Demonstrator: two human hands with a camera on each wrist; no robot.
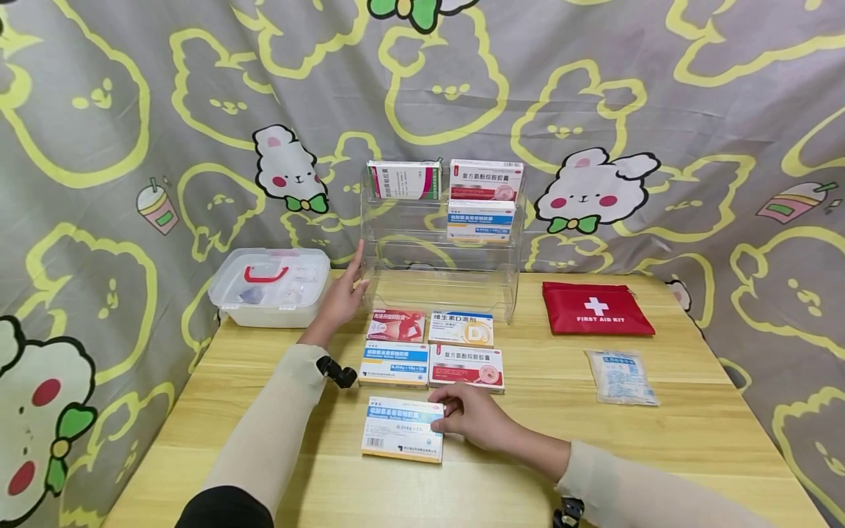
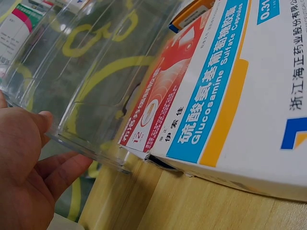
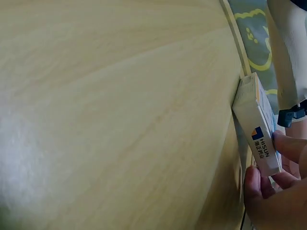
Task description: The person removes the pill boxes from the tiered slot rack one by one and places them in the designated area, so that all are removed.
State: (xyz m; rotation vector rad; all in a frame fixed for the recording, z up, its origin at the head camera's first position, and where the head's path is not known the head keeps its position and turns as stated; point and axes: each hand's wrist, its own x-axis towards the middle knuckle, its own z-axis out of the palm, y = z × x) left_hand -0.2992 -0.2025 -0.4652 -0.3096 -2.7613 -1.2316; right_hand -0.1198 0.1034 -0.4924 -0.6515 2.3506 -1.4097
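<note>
My right hand pinches the right end of a white and blue glucosamine medicine box near the front of the table. Thumb and fingers sit on opposite faces of its end in the right wrist view; whether the box touches the table is unclear. At the left side of a clear tiered display rack, my left hand rests with fingers fairly straight. Before the rack lie a red medicine box, a vitamin D box, another glucosamine box and a red-white capsule box.
The rack's upper tiers hold a green-magenta box, a red-white box and a blue-white box. A lidded plastic case stands left. On the right lie a red first aid pouch and a clear packet.
</note>
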